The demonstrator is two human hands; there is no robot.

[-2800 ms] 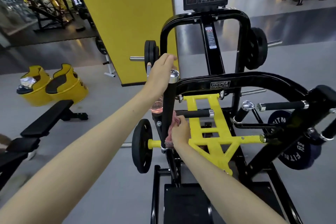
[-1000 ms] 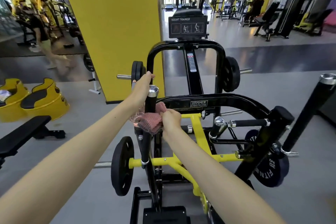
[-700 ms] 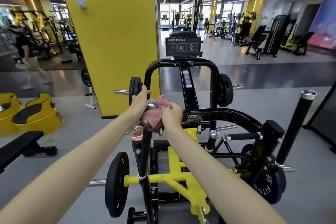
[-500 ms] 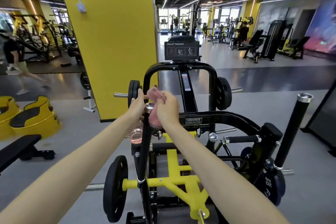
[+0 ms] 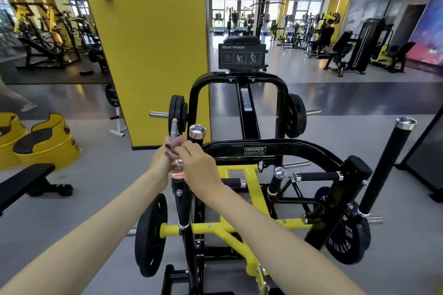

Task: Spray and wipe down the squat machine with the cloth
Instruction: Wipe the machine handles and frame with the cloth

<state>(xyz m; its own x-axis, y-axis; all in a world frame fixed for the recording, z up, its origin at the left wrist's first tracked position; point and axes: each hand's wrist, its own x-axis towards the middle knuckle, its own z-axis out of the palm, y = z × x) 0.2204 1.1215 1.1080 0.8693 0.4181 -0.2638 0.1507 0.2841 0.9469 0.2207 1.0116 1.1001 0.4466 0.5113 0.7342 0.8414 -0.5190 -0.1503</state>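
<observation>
- Head camera: gripping spray bottle (image 5: 177, 171) in left hand (image 5: 160, 159), grip curled round it
- Pinching pink cloth (image 5: 170, 148) with right hand (image 5: 200, 163) above the bottle
- Held just beside squat machine (image 5: 254, 151), at its chrome-capped post (image 5: 197, 133)

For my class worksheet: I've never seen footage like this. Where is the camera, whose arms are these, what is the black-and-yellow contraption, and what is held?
The camera sits on a person's head, looking forward and down, so both bare arms are theirs. The squat machine is gym equipment, black and yellow, carrying weight plates. The left hand holds a small clear spray bottle of pinkish liquid; the right hand pinches a pink cloth bunched between the hands, beside the machine's chrome-capped upright handle.
</observation>
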